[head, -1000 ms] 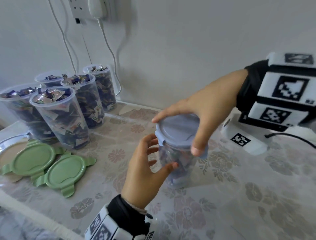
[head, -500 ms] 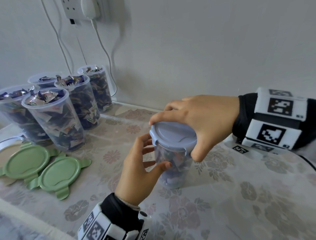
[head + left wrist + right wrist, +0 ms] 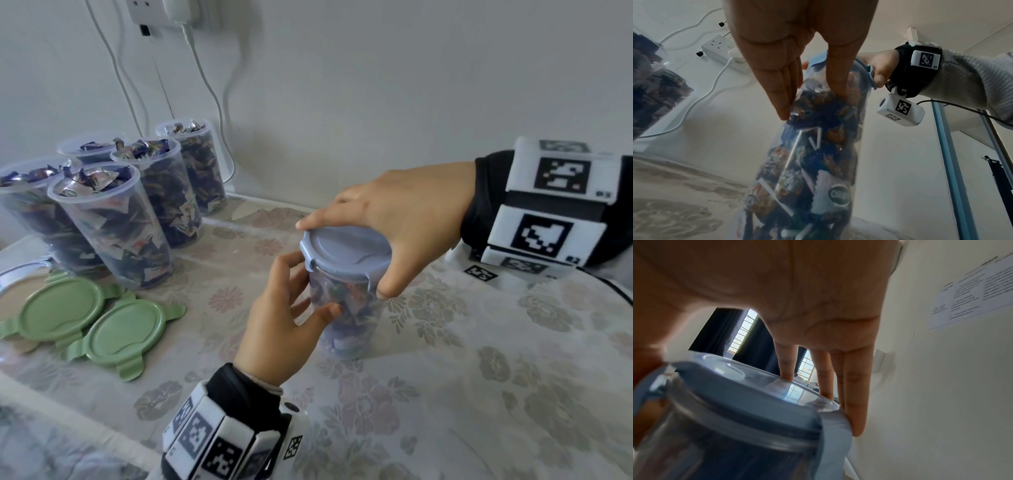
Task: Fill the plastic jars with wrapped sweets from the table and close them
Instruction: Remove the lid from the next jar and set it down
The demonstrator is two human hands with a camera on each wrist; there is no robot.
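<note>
One jar [image 3: 346, 308] stands mid-table, packed with sweets and capped with a blue lid [image 3: 346, 251]. The right hand [image 3: 407, 219] lies over the lid, thumb curled down on the near clip and fingertips hooked over the far rim, seemingly pressing the clips home; whether all of them have latched I cannot tell. The left hand [image 3: 284, 315] steadies the jar's side, thumb and fingers curved around the clear wall. Five more jars [image 3: 113, 226] wait by the wall at the left, all full to the brim but open. Two green lids [image 3: 85, 322] lie flat in front of them, with part of another lid at the table's edge. So the filling looks finished and the closing is barely begun.

Compared with a second ago, the right wrist has dropped lower and the hand has settled flatter onto the lid, while the left hand's hold has hardly changed.
</note>
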